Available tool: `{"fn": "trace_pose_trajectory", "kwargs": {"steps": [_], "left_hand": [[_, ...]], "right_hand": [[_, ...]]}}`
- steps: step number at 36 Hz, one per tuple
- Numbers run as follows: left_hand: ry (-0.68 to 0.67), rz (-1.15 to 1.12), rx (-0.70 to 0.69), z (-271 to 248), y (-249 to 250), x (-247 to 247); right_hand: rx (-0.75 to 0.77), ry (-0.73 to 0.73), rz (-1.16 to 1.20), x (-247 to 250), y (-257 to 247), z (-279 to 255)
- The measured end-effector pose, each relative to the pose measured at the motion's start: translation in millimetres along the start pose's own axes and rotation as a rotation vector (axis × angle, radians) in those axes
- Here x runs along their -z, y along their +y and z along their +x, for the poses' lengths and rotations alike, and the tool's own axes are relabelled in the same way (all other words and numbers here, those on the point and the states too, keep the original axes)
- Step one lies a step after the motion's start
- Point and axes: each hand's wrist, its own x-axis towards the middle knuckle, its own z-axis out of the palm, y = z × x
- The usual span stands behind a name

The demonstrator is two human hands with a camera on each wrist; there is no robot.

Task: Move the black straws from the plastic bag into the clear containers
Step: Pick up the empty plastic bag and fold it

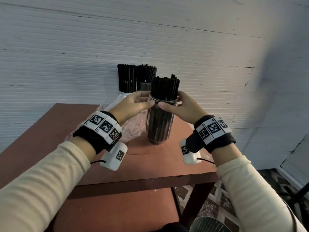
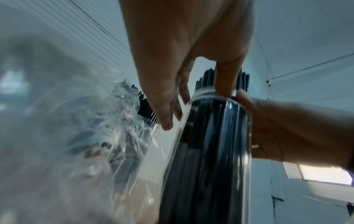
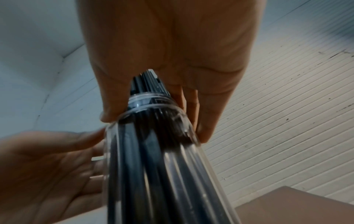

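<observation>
Head view first: I see a tall clear plastic container [image 1: 159,124] standing upright on the reddish-brown tabletop [image 1: 50,131], near its middle. It is packed with thin black plastic straws [image 1: 165,88], and their tops stick out well above the threaded mouth. My left hand [image 1: 133,104] and my right hand [image 1: 180,106] meet at the neck of this container, one on each side. The left thumb tip and the right thumb tip almost touch each other on the near side of the neck. The right hand wraps around the neck with curled fingers, so it holds the container. The fingers of the left hand are quite straight and lie against the neck; I see touching there, not a real grip.

In the left wrist view, the left fingers [image 2: 166,106] point down along the clear wall, and the right hand comes in from the right side and presses on the shoulder of the container. In the right wrist view, the right thumb and fingers are closed around the rim, and the left hand [image 3: 47,163] shows below with an open palm beside the wall.

Just left of the container lies a crumpled transparent plastic bag [image 1: 132,129], touching or almost touching it. Whether straws are left in it, I cannot tell. Behind, close to the white ribbed wall [image 1: 66,47], stand two further clear containers [image 1: 127,93], also filled with black straws.
</observation>
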Motion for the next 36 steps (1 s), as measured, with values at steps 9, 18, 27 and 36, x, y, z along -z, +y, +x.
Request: {"fn": "trace_pose_trajectory", "kwargs": {"steps": [9, 18, 27, 36], "left_hand": [[0.55, 0.109, -0.103, 42.8, 16.0, 77.9], [0.379, 0.331, 0.102, 90.3, -31.2, 107.9], [0.252, 0.305, 0.166, 130.7, -66.6, 102.4], [0.186, 0.265, 0.165, 148.8, -85.0, 100.7]], "right_hand": [[-0.118, 0.114, 0.024, 19.1, 26.3, 15.8], [-0.16, 0.23, 0.074, 2.5, 40.8, 67.1], [-0.172, 0.268, 0.105, -15.8, 56.7, 128.7], [-0.145, 0.303, 0.116, -27.2, 67.0, 162.2]]}}
